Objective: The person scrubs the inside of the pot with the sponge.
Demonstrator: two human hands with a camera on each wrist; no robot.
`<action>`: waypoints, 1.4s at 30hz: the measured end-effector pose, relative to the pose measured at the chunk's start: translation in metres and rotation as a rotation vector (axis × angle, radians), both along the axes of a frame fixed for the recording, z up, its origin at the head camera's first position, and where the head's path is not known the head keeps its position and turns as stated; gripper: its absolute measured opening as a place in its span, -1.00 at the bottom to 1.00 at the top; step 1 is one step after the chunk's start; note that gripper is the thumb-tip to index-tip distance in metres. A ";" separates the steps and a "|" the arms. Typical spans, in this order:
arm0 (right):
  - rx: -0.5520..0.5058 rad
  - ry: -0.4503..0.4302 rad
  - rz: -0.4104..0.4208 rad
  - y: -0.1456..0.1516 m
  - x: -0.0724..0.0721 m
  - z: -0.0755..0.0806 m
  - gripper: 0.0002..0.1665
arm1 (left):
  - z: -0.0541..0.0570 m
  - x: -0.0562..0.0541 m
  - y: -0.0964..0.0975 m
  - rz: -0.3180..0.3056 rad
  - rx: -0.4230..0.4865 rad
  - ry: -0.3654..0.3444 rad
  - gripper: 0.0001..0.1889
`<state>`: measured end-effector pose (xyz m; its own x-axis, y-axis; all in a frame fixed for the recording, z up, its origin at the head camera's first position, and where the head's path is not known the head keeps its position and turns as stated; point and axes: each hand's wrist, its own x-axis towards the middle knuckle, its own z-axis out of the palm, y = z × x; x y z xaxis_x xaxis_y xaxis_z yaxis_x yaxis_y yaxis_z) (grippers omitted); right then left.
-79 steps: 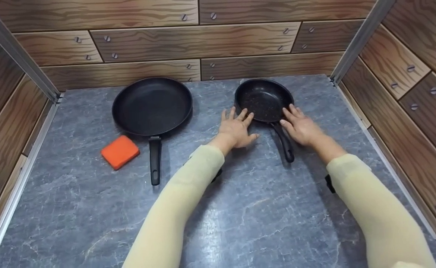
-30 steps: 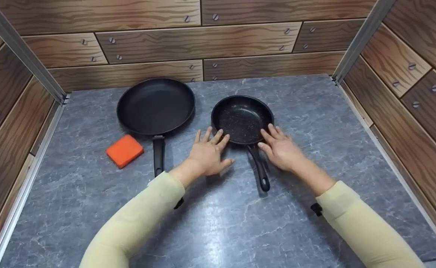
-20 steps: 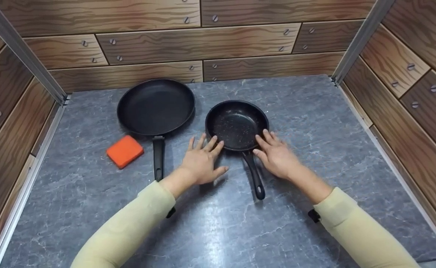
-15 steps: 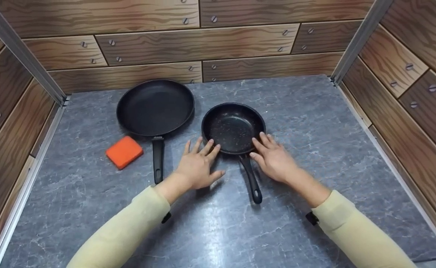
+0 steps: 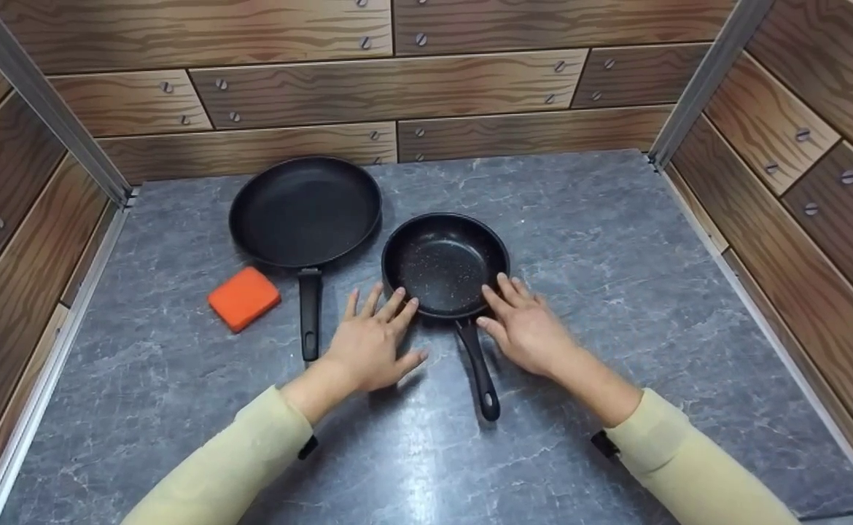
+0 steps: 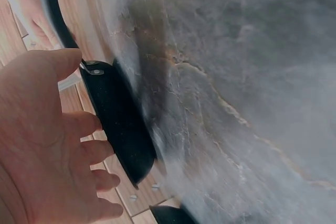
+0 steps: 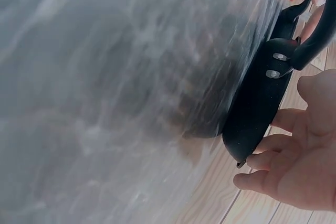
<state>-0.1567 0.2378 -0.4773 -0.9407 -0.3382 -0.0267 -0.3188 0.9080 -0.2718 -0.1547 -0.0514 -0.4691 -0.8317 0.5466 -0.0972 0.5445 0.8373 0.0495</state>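
Note:
A small black speckled frying pan (image 5: pixel 445 266) sits on the grey marbled table, its curved handle (image 5: pixel 479 375) pointing toward the person. My left hand (image 5: pixel 372 346) is spread, with fingertips at the pan's near left rim. On the other side, my right hand (image 5: pixel 528 328) lays nearly straight fingers against the near right rim. Neither hand grips the handle, which lies between them. In the left wrist view the fingers reach the side of the pan (image 6: pixel 123 124). The right wrist view likewise has fingertips along the side of the pan (image 7: pixel 257 98).
A larger black frying pan (image 5: pixel 306 211) stands at the back left, handle toward the person. Beside that handle lies an orange sponge (image 5: pixel 244 297). Wood-patterned walls (image 5: pixel 390 91) enclose the back and sides of the grey table (image 5: pixel 616 240).
Both hands have slid the small pan from the back right toward the person and to the left, with fingers staying at its rim. The large pan and sponge keep their places.

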 end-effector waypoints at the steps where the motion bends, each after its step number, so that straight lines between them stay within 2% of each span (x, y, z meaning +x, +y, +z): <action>1: 0.001 0.001 0.003 -0.001 0.001 0.000 -0.19 | 0.000 0.001 -0.001 0.002 0.004 0.002 -0.08; 10: 0.003 -0.001 0.020 -0.009 0.010 0.000 -0.18 | 0.000 0.011 -0.012 0.006 0.025 0.023 -0.09; 30: 0.025 0.000 0.053 -0.019 0.019 0.000 -0.16 | 0.001 0.014 -0.026 0.014 0.004 0.016 -0.08; 37: -0.078 -0.015 0.015 -0.017 0.019 0.000 -0.18 | 0.000 0.014 -0.026 0.014 0.027 0.008 -0.08; 42: -0.204 0.031 -0.005 -0.016 0.021 0.001 -0.17 | 0.000 0.014 -0.027 0.011 0.024 0.003 -0.07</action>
<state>-0.1355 0.2222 -0.4760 -0.9418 -0.3286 0.0711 -0.3252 0.8370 -0.4401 -0.1405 -0.0780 -0.4692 -0.8379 0.5396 -0.0820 0.5355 0.8418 0.0683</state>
